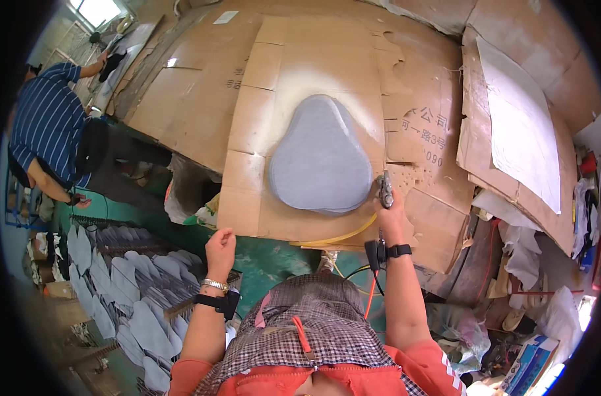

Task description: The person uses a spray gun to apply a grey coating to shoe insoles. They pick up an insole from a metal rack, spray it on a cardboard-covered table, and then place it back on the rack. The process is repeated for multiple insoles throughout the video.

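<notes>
My right hand (pixel 390 215) is wrapped round a small metal spray gun (pixel 385 191), held just right of a stack of grey foam-like sheets (pixel 321 158). The stack has a rounded triangular outline, narrow at the far end, and lies on a cardboard sheet (pixel 244 204). A yellow hose (pixel 343 235) curves over the front edge of the cardboard towards the gun. Off the table's front left corner, my left hand (pixel 221 249) is closed in a loose fist, with nothing showing in it. Pale overspray marks the cardboard around the stack.
Several grey insole-shaped pieces (pixel 145 323) stand on racks at the lower left. A person in a striped shirt (pixel 50 109) works at another bench on the left. To the right, a white sheet (pixel 521 119) lies on raised cardboard, above plastic bags (pixel 469 340) and clutter.
</notes>
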The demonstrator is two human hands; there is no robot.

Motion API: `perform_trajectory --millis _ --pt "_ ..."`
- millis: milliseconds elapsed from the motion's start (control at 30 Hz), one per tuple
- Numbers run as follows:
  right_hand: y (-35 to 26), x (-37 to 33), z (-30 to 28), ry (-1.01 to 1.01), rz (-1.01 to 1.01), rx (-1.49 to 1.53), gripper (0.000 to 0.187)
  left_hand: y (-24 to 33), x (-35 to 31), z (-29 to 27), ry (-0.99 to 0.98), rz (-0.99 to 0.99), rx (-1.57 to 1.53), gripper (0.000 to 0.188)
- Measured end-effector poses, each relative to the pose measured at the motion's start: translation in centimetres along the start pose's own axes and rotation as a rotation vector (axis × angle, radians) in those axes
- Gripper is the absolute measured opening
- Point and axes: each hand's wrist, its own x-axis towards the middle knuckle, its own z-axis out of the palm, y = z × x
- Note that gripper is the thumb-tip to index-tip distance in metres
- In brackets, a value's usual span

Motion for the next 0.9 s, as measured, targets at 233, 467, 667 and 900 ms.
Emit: perform_trajectory --millis 233,467,667,900 --pt "-14.3 -7.1 -11.6 -0.304 0.269 0.388 0.031 -6.4 -4.0 -3.1 -0.073 -0.12 0.07 0.017" --pt "-24.5 -16.2 -17.4 -0.491 0.062 0.186 0.062 -14.6 -5.3 -4.6 -0.115 -0.387 0.013 0.025" --pt "-25.6 -19.9 -16.5 -0.595 0.189 0.371 0.065 -13.0 -5.1 -3.9 -0.204 -0.389 -0.041 0.027" --pt "-28.0 -23.7 -15.6 -0.61 0.219 0.604 0.071 -2.3 -6.4 3.2 -0.58 -0.035 -0.234 0.036"
